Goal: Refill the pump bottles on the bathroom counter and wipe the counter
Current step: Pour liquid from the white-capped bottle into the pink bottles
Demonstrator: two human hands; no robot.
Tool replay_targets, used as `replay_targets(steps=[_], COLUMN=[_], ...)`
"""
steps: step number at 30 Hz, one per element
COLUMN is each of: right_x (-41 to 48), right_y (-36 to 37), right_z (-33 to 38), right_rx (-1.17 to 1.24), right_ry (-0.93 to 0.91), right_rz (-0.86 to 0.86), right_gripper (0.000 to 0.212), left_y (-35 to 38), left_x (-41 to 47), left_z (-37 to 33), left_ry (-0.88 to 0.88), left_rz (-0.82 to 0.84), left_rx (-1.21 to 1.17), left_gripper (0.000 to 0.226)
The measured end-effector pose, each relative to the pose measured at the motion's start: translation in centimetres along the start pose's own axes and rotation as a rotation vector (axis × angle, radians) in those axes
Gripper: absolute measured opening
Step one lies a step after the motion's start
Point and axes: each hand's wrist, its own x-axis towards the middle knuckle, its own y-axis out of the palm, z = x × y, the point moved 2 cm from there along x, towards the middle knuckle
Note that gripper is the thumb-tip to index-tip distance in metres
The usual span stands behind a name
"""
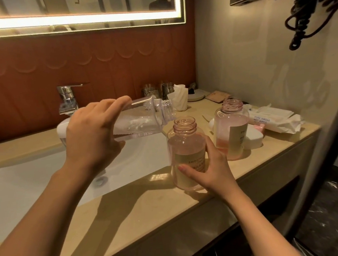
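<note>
L hand (91, 134) tips clear plastic bottle (143, 119) toward capless pink translucent bottle (185, 144); R hand (209, 169) steadies it.
L fingers curled round the clear bottle, held nearly horizontal, mouth just above the pink neck. R fingers wrap the labelled pink bottle, upright near the beige stone counter (150, 210) front edge, beside white sink basin (27, 189). Second open pink bottle (231, 127) behind-right, some pink liquid at bottom; white wet-wipes pack (274, 119) just beyond.

Left hand (91, 134), right hand (212, 172), fingers (111, 104) curled.
</note>
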Motion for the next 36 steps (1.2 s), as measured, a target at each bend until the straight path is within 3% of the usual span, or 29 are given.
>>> replay_targets(steps=[16, 23, 36], right_x=[0.1, 0.2, 0.0], right_y=[0.0, 0.0, 0.0], right_z=[-0.1, 0.4, 0.4], right_rx=[0.015, -0.02, -0.035], right_ry=[0.008, 0.005, 0.018], right_rz=[0.033, 0.038, 0.042], right_gripper=[0.09, 0.083, 0.089], left_y=[-0.5, -0.7, -0.8], left_x=[0.5, 0.7, 1.1], left_z=[0.0, -0.1, 0.2], left_ry=[0.067, 0.089, 0.113], left_rz=[-0.018, -0.035, -0.031], left_rx=[0.046, 0.045, 0.07], left_gripper=[0.072, 0.066, 0.066])
